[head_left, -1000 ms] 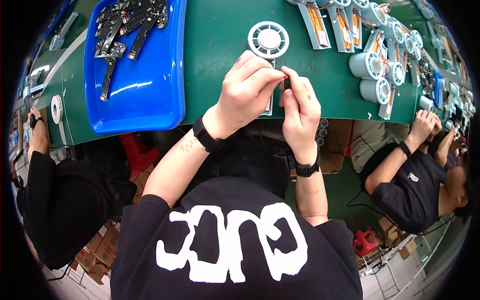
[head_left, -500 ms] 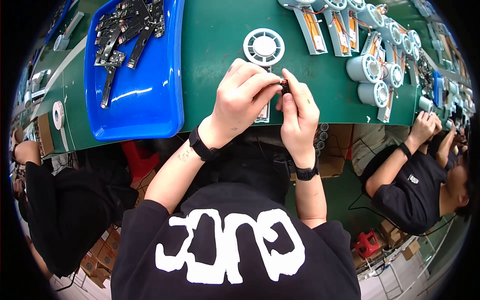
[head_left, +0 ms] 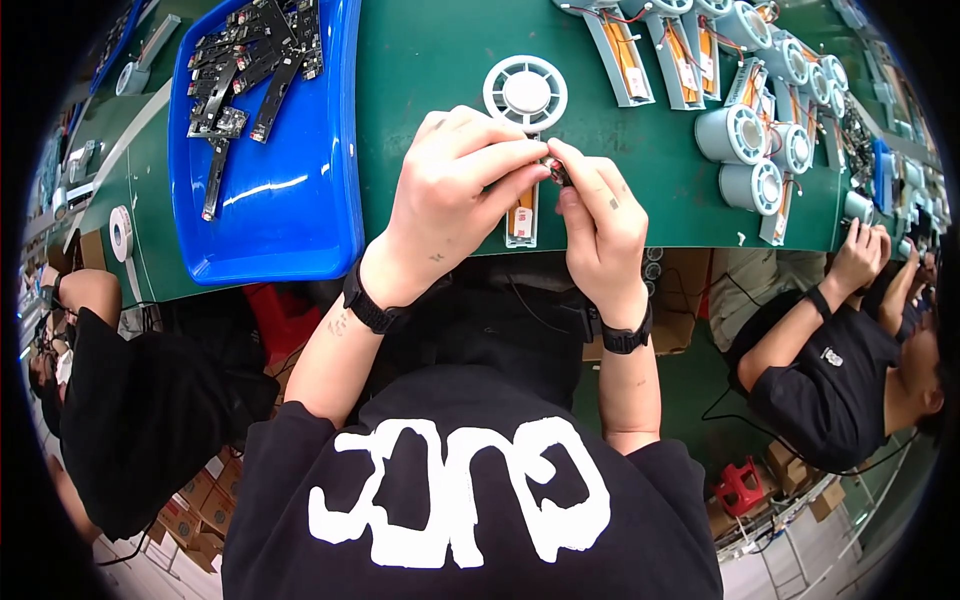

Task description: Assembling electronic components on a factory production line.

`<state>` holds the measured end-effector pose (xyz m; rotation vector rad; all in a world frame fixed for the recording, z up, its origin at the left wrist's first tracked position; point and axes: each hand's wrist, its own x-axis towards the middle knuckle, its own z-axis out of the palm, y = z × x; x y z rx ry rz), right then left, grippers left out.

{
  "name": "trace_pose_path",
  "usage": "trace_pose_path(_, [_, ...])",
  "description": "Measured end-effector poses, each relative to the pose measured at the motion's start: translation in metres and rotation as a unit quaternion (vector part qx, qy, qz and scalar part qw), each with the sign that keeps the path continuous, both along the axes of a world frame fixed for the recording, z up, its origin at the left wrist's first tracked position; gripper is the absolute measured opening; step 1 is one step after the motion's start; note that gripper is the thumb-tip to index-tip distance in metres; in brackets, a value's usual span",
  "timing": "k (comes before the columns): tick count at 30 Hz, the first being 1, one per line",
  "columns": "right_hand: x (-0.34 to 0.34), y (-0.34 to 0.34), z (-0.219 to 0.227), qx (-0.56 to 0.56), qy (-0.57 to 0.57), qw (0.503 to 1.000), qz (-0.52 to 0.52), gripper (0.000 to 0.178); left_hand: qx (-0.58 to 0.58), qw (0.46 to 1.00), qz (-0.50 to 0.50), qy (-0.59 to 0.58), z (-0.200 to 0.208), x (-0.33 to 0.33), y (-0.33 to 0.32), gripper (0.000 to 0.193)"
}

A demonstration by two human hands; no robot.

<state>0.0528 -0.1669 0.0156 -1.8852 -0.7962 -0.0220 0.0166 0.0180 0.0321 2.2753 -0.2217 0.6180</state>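
Note:
My right hand (head_left: 607, 220) is closed around a small black circuit board (head_left: 559, 174) with a red part at its end, held between thumb and fingers. Against that same end, my left hand (head_left: 440, 195) pinches with thumb and forefinger; whatever sits between those tips is too small and hidden to make out. Beneath both hands lies a light-blue handheld fan (head_left: 526, 92), its round grille pointing away from me. Its open handle (head_left: 522, 225) shows an orange and white battery near the table edge. My hands cover the handle's middle.
A blue tray (head_left: 345, 160) on the left holds a heap of black circuit boards (head_left: 268, 60). Several fan bodies with wires (head_left: 735, 135) stand at the right. A roll of white tape (head_left: 121, 234) is at far left. A co-worker's hand (head_left: 858, 255) works at far right.
Both hands have shifted slightly; the board end has moved a little left. More of the fan handle and its battery now shows between my hands.

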Motion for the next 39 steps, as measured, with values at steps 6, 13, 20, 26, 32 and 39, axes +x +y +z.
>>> trace_pose_path(6, [0.008,-0.001,-0.005,0.008,-0.019,0.999,0.026,0.035,-0.036,0.999,-0.007,0.029,-0.002,-0.001,0.001,0.015])
trace_pose_path(13, [0.014,-0.003,-0.005,0.006,-0.013,0.998,0.063,0.035,-0.071,0.997,-0.018,0.005,-0.014,0.002,0.0,0.015])
trace_pose_path(20, [0.009,0.002,0.002,0.03,0.118,0.992,0.02,0.034,-0.046,0.998,0.031,-0.038,-0.013,-0.003,-0.004,0.023])
trace_pose_path(26, [0.016,-0.003,0.008,0.084,0.276,0.957,-0.027,0.033,0.082,0.996,-0.013,-0.021,0.002,-0.012,-0.011,0.029])
trace_pose_path(32, [0.01,-0.003,0.008,0.105,0.309,0.945,-0.037,0.032,0.02,0.996,-0.061,-0.055,-0.008,-0.004,0.002,0.02])
trace_pose_path(39, [-0.008,0.003,0.003,0.108,0.272,0.952,-0.09,0.031,-0.069,0.994,-0.083,-0.013,-0.012,-0.006,-0.003,0.022])
